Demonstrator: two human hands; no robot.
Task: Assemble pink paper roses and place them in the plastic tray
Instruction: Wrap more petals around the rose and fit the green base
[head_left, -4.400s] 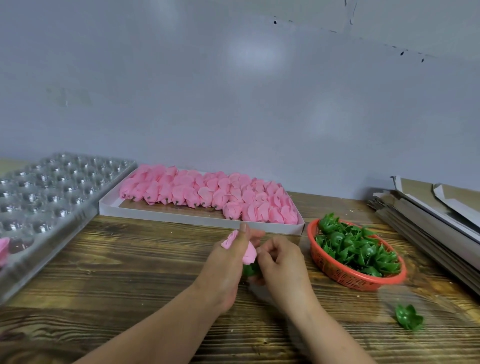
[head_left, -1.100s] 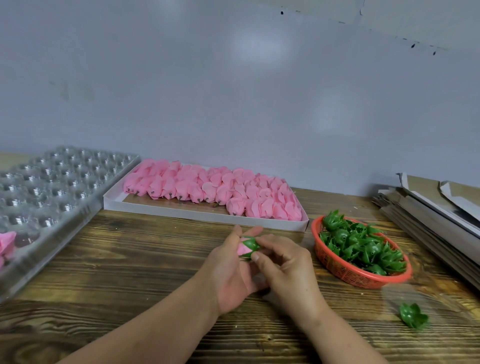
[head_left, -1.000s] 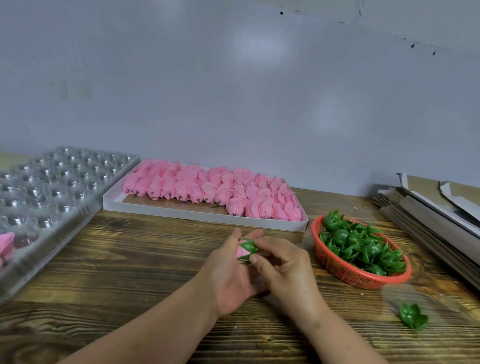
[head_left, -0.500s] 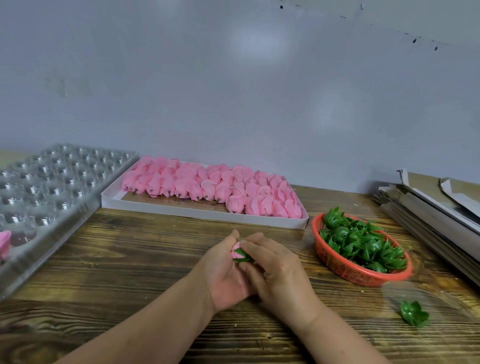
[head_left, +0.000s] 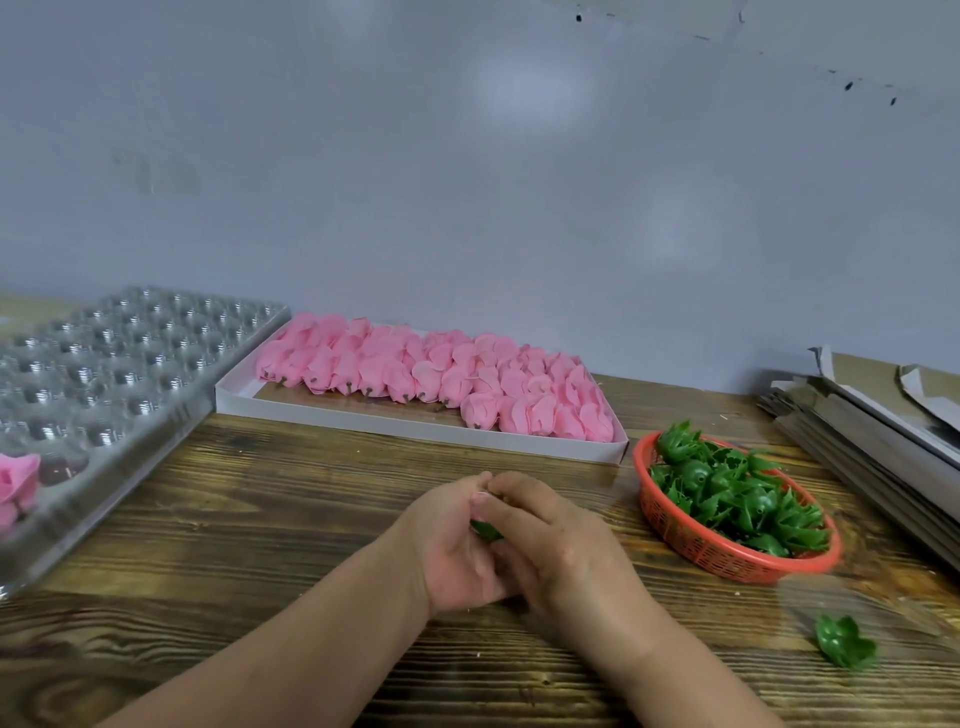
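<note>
Pink paper rose (head_left: 478, 498) sits almost hidden between my two hands at the near middle of the counter (head_left: 270, 519); I can make out only a sliver of pink and a bit of its green base (head_left: 485, 531) showing between the fingers. My left hand (head_left: 452, 545) curls around it from the left, and my right hand (head_left: 561, 551) closes over it from the right, fingers wrapped on the same piece. Far behind them a white box (head_left: 415, 428) holds rows of loose pink flower heads (head_left: 431, 374). To the left lies the clear plastic tray (head_left: 119, 364) with its many round wells, and one finished pink rose (head_left: 18, 480) rests in a well at its near left edge. On the right an orange basket (head_left: 727, 556) is piled with green plastic calyxes (head_left: 737, 493), and a single calyx (head_left: 844, 642) lies on the wood nearer me. Flattened cardboard sheets (head_left: 872, 436) are stacked at the far right.
</note>
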